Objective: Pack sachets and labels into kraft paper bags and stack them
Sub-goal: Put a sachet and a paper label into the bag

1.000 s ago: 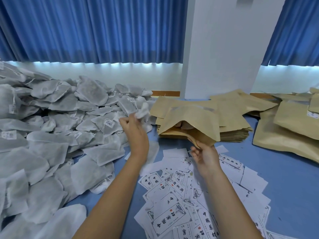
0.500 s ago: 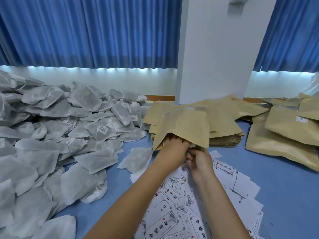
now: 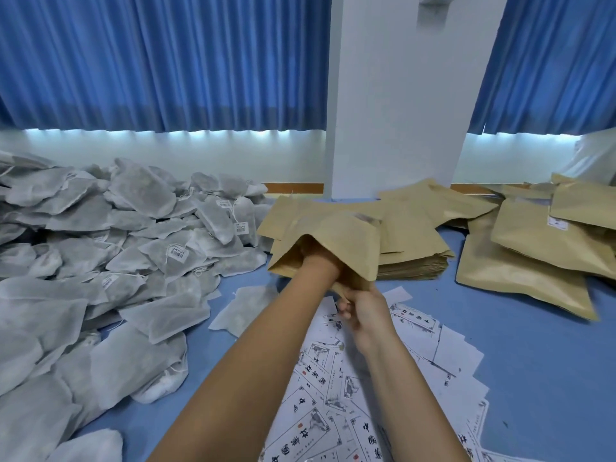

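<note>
1. The left hand is hidden up to the wrist inside an open kraft paper bag (image 3: 350,241); only the left forearm (image 3: 253,345) shows, so I cannot tell whether that hand is open or closed or whether it holds anything.
2. The right hand (image 3: 363,311) has its fingers curled, pinching the lower edge of the bag's mouth just beside the left wrist.
3. The bag is lifted off the tabletop (image 3: 533,361), its mouth facing the person and its closed end pointing away, above the near edge of the stack behind it.
4. Just beyond the hands lies a stack of flat, empty kraft bags (image 3: 416,261), the top few fanned out askew.
5. To the right of the right hand, well apart, lie fuller kraft bags (image 3: 520,271), overlapping one another; one at the far right bears a small white sticker.
6. To the left of the left forearm spreads a big heap of grey-white sachets (image 3: 100,261), some with barcode tags on strings.
7. One sachet (image 3: 246,305) lies alone, just left of the left forearm, between the arm and the heap.
8. Printed paper labels (image 3: 333,411) are scattered loosely under and around both forearms.
9. Behind it all hang blue curtains (image 3: 166,61), split by a white pillar (image 3: 400,95).
</note>
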`<action>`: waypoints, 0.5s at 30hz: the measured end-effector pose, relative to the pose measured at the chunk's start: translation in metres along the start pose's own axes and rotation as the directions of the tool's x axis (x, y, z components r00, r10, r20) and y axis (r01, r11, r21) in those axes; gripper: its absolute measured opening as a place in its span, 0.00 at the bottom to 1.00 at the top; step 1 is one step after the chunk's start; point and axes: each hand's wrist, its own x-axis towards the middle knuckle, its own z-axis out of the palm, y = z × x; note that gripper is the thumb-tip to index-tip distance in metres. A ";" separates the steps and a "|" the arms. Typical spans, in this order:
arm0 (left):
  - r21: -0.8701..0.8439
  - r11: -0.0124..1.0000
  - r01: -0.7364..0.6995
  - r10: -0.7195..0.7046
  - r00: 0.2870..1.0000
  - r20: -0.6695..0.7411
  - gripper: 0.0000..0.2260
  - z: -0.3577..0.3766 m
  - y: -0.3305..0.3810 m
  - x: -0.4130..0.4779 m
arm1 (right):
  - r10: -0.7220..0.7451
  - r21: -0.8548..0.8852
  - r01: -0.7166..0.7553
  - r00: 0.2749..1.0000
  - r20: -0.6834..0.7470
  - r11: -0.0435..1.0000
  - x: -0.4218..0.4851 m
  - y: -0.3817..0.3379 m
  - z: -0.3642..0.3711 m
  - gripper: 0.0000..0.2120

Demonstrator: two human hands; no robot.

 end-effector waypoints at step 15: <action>-0.363 0.842 -0.399 0.402 0.913 -0.070 0.27 0.074 -0.035 -0.069 | 0.053 0.033 -0.051 0.997 -0.061 0.998 0.013 -0.012 -0.023 0.11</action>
